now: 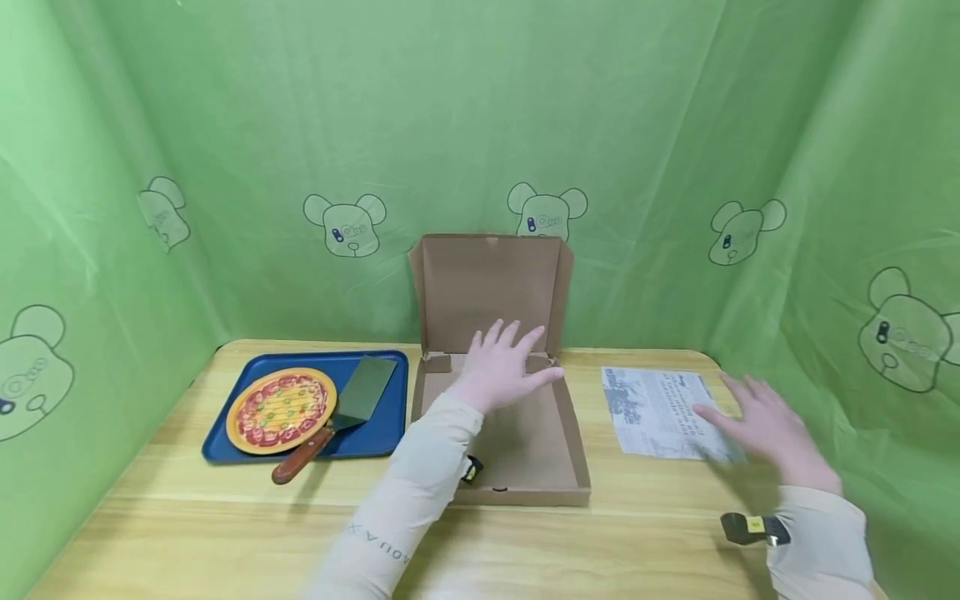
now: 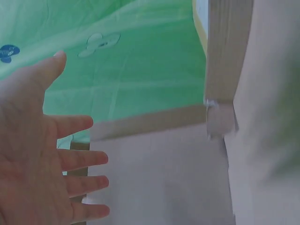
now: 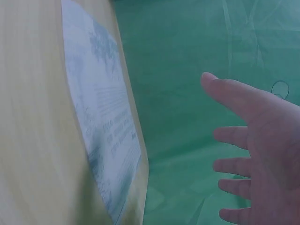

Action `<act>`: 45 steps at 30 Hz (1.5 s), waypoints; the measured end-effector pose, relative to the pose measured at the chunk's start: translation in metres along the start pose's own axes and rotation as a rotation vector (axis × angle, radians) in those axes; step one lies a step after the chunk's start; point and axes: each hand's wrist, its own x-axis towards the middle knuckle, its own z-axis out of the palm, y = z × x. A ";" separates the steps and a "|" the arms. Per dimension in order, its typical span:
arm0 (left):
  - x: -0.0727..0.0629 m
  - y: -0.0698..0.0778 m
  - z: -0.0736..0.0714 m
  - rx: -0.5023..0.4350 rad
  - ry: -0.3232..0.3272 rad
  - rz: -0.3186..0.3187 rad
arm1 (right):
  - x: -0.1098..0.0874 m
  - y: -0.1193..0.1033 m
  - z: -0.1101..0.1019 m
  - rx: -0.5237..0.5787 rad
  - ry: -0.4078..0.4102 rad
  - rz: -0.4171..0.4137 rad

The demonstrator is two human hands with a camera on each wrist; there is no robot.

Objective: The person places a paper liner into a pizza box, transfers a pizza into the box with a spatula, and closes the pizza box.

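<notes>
An open cardboard pizza box (image 1: 525,450) stands mid-table, its lid (image 1: 491,287) upright at the back. Over the box my left hand (image 1: 501,371) hovers with fingers spread, holding nothing; the left wrist view shows the same hand (image 2: 33,154) beside the cardboard. A sheet of printed paper (image 1: 660,412) lies flat on the right of the table. My right hand (image 1: 768,425) is at the paper's right side, fingers extended and nothing in them. In the right wrist view the hand (image 3: 267,150) is apart from the printed paper (image 3: 105,103).
On the left sits a blue tray (image 1: 258,364) bearing a pizza (image 1: 281,410) on a yellow-rimmed base. A pizza server (image 1: 366,390) lies on the tray, its wooden handle jutting past the front edge. Green curtains (image 1: 465,108) enclose the wooden table (image 1: 247,542).
</notes>
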 end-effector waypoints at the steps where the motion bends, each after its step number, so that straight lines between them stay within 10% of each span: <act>1: 0.002 0.004 0.001 -0.005 -0.002 0.009 | 0.000 0.002 0.000 0.004 0.001 0.002; 16: 0.032 0.067 0.041 -0.099 -0.051 0.138 | 0.005 0.027 0.015 0.039 -0.051 0.046; 29: 0.054 0.108 0.082 -0.199 -0.075 0.070 | 0.016 0.047 0.031 0.092 -0.067 0.073; 45: 0.064 0.118 0.107 -1.121 -0.247 -0.492 | 0.036 0.055 0.039 0.320 -0.172 0.324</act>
